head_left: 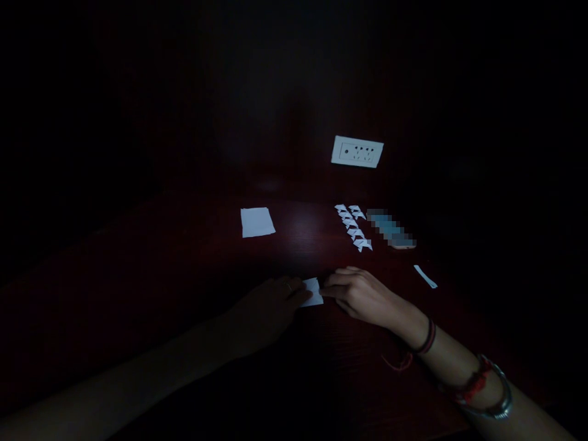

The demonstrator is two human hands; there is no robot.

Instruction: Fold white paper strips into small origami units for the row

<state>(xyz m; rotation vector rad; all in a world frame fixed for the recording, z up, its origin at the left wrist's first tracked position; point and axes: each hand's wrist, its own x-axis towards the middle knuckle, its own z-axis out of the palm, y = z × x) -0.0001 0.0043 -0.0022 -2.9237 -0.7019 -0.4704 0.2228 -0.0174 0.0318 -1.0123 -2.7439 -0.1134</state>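
A small piece of white folded paper (315,296) lies on the dark red table in front of me, with crease lines showing on it. From the left, my left hand (271,306) grips it, the thumb lying over the paper's left part. The left hand is in deep shadow and wears a ring. My right hand (361,295) is at the paper's right edge, its fingers bent and the fingertips pinching that side. The undersides of both hands and part of the paper are hidden.
A stack of white paper squares (257,222) lies farther back. Right of it are several folded paper pieces (351,228) in rows, a pixelated phone (392,229) and a narrow paper strip (425,276). A socket panel (357,152) is on the dark back wall.
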